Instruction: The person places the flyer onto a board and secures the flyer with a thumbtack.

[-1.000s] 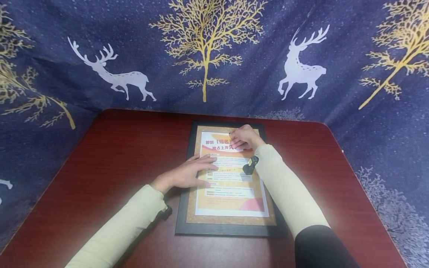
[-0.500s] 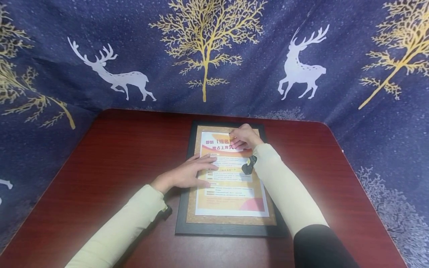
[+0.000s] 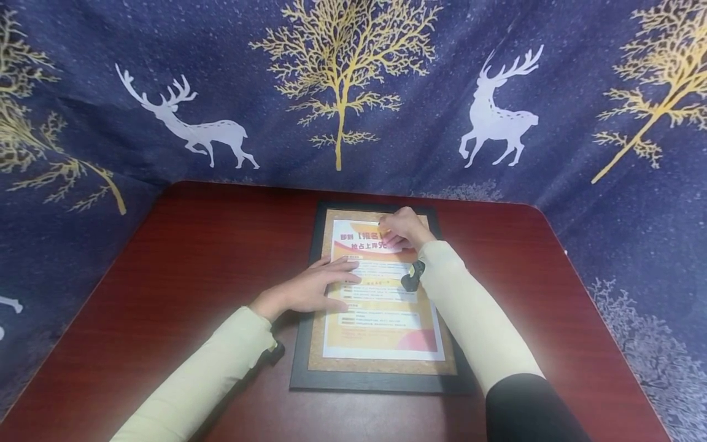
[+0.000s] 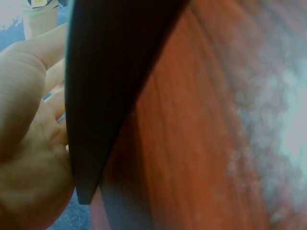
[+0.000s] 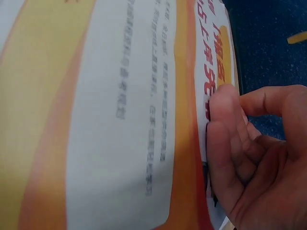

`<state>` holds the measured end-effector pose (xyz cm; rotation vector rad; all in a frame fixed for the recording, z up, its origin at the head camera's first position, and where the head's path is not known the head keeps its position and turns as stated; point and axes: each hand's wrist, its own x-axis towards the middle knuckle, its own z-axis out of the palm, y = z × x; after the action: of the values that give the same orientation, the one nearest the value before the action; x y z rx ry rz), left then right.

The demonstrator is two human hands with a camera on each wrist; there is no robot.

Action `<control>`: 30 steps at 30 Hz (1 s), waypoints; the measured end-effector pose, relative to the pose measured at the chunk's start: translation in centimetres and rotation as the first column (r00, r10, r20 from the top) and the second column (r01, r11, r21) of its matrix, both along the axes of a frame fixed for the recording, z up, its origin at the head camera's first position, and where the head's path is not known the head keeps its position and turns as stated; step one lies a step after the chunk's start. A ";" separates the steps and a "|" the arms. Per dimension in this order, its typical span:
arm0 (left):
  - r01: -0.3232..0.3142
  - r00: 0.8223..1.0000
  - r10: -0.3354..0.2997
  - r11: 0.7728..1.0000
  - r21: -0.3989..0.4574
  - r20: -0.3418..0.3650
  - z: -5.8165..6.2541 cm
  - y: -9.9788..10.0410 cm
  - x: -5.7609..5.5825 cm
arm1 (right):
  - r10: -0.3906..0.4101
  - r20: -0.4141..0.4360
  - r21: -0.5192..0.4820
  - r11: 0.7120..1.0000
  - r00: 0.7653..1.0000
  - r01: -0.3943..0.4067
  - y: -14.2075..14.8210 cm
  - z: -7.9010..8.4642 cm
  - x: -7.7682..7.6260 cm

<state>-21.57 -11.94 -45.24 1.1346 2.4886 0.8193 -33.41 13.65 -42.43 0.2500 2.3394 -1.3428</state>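
A printed poster (image 3: pixel 381 344) in yellow, orange and pink lies on a cork board (image 3: pixel 381 366) with a black frame (image 3: pixel 381 380). My left hand (image 3: pixel 309 288) spreads its fairly straight fingers over the poster's left side. In the left wrist view, the dark frame edge (image 4: pixel 105 86) hides part of the left hand (image 4: pixel 33 120). At the poster's upper part, my right hand (image 3: pixel 405 227) bends its fingers together, with a small dark object (image 3: pixel 381 223) at the fingertips, too small to name. The right wrist view shows the right hand (image 5: pixel 259 148) curled beside the poster's heading (image 5: pixel 211 62).
The framed board lies on a reddish-brown table (image 3: pixel 210 245), towards its far edge. Behind the table hangs a dark blue cloth (image 3: pixel 403 153) with printed deer and golden trees. Wood surface extends on both sides of the board.
The head view has tilted very slightly, so everything sits a few pixels lower. Both hands keep nearly the same places on the poster.
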 end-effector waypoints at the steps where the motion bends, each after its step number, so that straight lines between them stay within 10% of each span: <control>1: 0.001 1.000 -0.001 1.000 0.000 -0.001 0.0 0.0 0.0 | -0.001 0.003 -0.011 1.000 1.000 0.001 0.1 -0.1 -0.1; 30: -0.012 1.000 0.012 1.000 -0.003 -0.004 -0.3 0.1 -0.2 | -0.039 0.034 -0.070 0.997 0.999 0.041 0.8 -1.1 -0.7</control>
<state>-21.73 -11.88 -45.57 1.1228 2.5013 0.8170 -34.08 14.44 -43.49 0.2961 2.2665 -1.4267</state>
